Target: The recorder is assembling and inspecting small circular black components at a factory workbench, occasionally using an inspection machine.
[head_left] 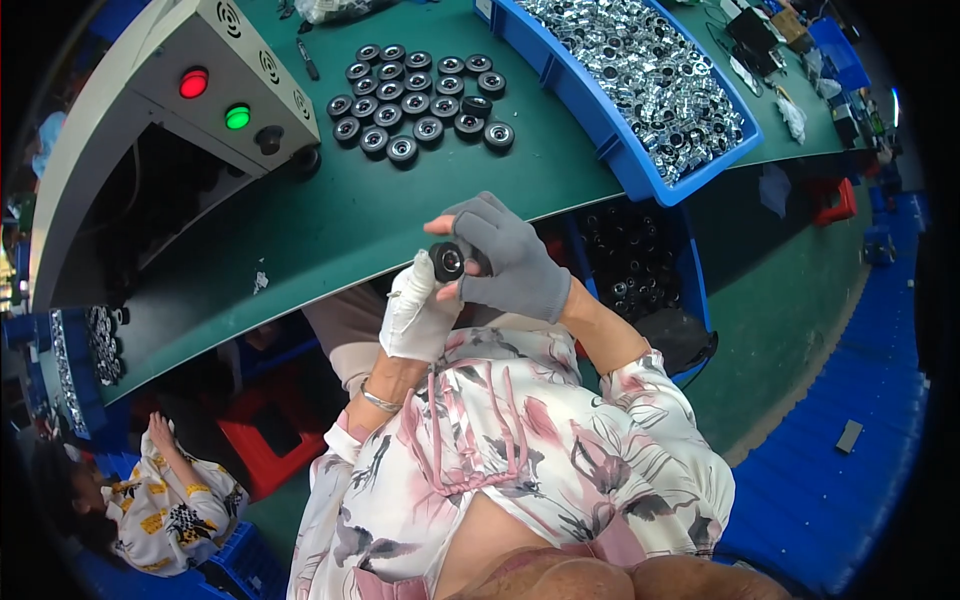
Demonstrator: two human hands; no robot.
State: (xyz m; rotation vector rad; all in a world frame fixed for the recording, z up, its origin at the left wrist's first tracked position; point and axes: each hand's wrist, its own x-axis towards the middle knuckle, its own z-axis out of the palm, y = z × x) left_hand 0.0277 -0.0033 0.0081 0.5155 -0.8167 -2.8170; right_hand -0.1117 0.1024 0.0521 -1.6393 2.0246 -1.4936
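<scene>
A small black wheel-like part [447,262] with a shiny metal centre is held between my two hands, just off the table's near edge. My left hand [413,318], in a white glove, is closed on its left side with the thumb up against it. My right hand [512,258], in a grey glove with bare fingertips, curls round its right side. A dark shape shows behind the part within the right fingers, too shaded to make out. On the green table [540,170] beyond my hands lie several similar black wheel-like parts [402,150] in loose rows.
A blue bin [640,165] full of shiny metal rings stands at the far right. A pale machine [160,75] with red and green lights is at the left. Below the table, a blue crate [690,270] holds dark parts. Another person [180,500] sits at lower left, near a red stool [265,450].
</scene>
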